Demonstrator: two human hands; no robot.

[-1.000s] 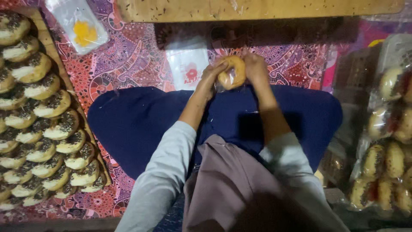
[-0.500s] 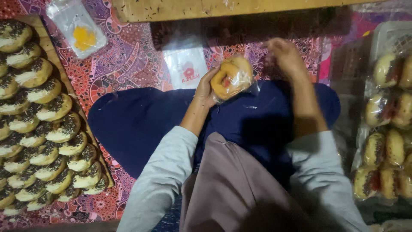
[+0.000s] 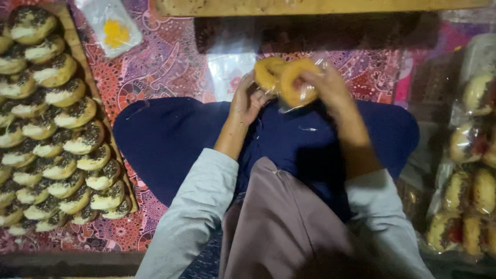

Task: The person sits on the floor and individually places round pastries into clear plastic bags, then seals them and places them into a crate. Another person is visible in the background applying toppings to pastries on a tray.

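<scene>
My left grip (image 3: pixel 248 101) and right grip (image 3: pixel 328 88) each clasp a ring doughnut (image 3: pixel 297 82) over my lap, thin clear bag (image 3: pixel 287 106) hanging beneath. Soft, light, crushable; I'd hold the rims.

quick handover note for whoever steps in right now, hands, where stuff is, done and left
Left hand and right hand both grip a clear bag with two ring doughnuts over the lap.
Left side: wooden tray with rows of topped doughnuts. Right side: bagged doughnuts piled up. Empty bags lie on the patterned cloth.
Done: the pile on the right.
Left: the tray's rows.
</scene>
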